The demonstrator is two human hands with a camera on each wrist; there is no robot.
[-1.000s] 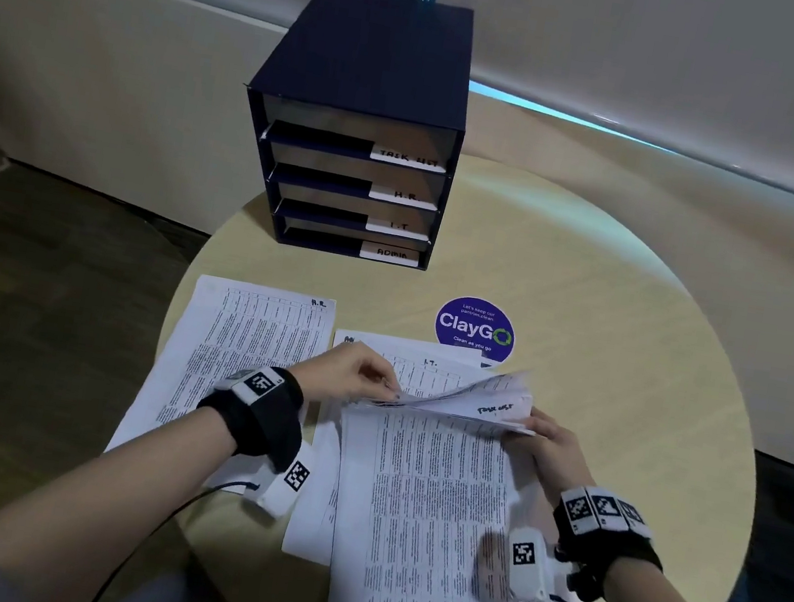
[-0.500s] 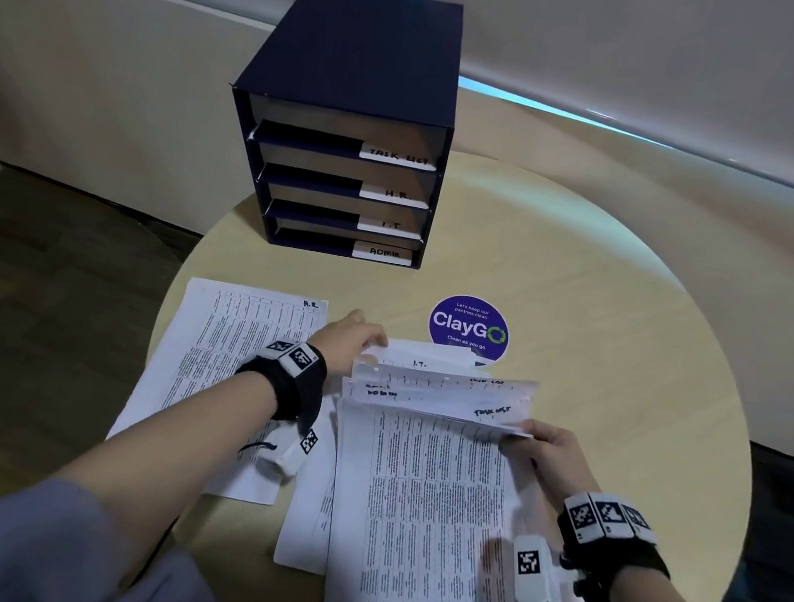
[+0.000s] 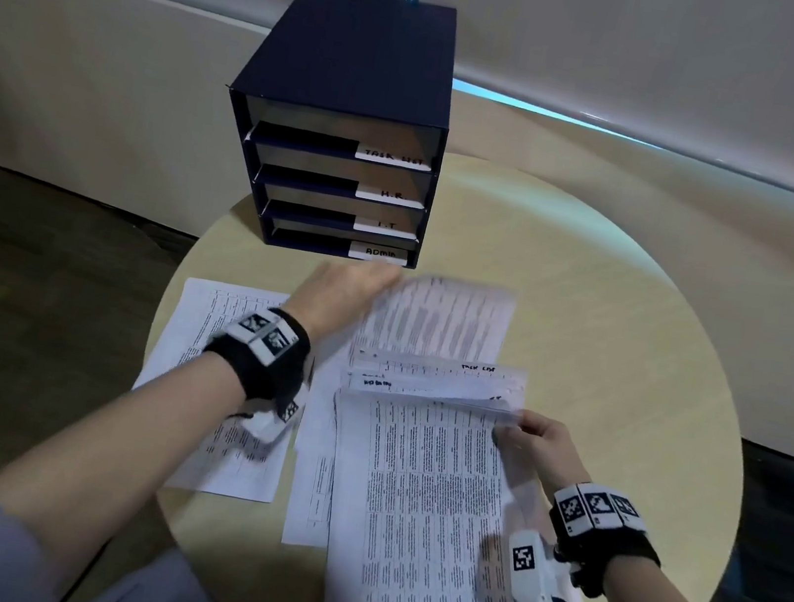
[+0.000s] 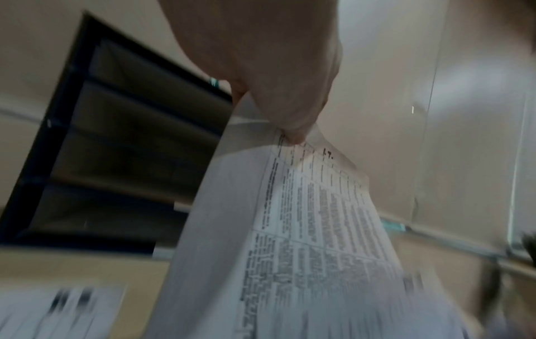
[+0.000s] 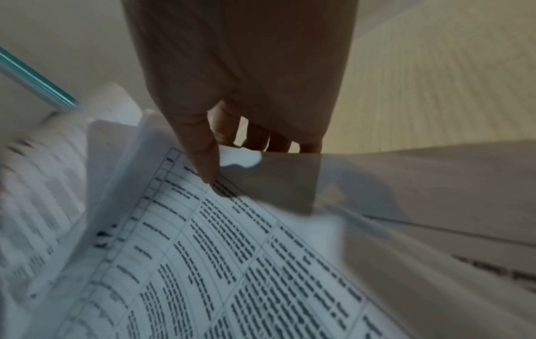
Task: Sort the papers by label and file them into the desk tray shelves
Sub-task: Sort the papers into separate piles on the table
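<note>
A dark blue desk tray (image 3: pixel 350 59) stands at the table's far side, with shelves labelled TASK LIST, H.R., I.T. and ADMIN. My left hand (image 3: pixel 344 292) pinches the top edge of one printed sheet (image 3: pixel 439 318) and holds it raised just in front of the bottom shelf. In the left wrist view this sheet (image 4: pixel 304 229) reads "I.T." near its corner, and the tray (image 4: pixel 116 149) is behind it. My right hand (image 3: pixel 539 438) pinches the upper right corner of the fanned paper stack (image 3: pixel 427 488), thumb on top (image 5: pixel 203 165).
A sheet marked H.R. (image 3: pixel 204 322) lies flat at the left under my left forearm. Another sheet (image 3: pixel 311 485) pokes out left of the stack. The round wooden table (image 3: pixel 613 335) has bare surface at the right; a wall runs close behind the tray.
My left hand has drawn one sheet off the stack and carried it up and away toward the tray. The right hand has kept its hold on the stack's corner.
</note>
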